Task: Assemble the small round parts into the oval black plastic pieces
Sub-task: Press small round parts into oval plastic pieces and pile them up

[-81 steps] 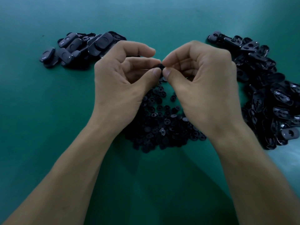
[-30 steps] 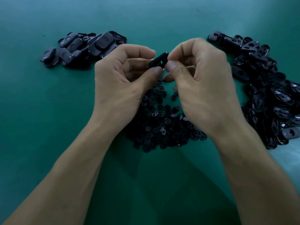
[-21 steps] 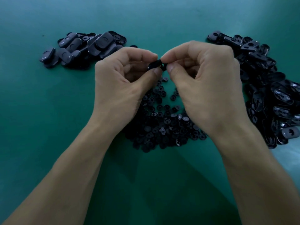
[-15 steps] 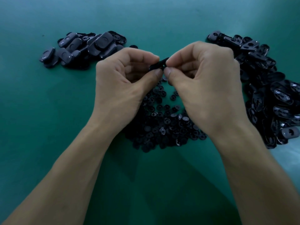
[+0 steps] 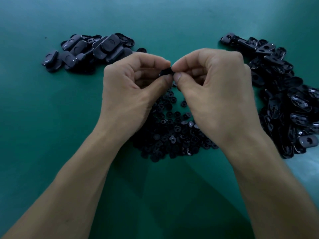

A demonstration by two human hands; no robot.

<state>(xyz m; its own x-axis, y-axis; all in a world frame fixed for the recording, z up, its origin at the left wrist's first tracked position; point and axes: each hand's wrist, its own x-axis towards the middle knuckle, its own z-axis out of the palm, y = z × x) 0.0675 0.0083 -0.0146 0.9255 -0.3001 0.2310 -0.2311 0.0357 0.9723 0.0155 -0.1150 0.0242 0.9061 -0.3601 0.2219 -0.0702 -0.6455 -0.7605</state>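
Head: oval piece (image 5: pixel 165 72) perhaps crosswise, left hand (image 5: pixel 131 90) to right hand (image 5: pixel 217 94)

Oval pieces (image 5: pixel 300 107) glossy black plastic; table (image 5: pixel 51 118) matt green

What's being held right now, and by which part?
One black plastic piece, pinched between thumb and forefinger of both hands: the left hand at its left end, the right hand at its right end. Fingers hide most of it.
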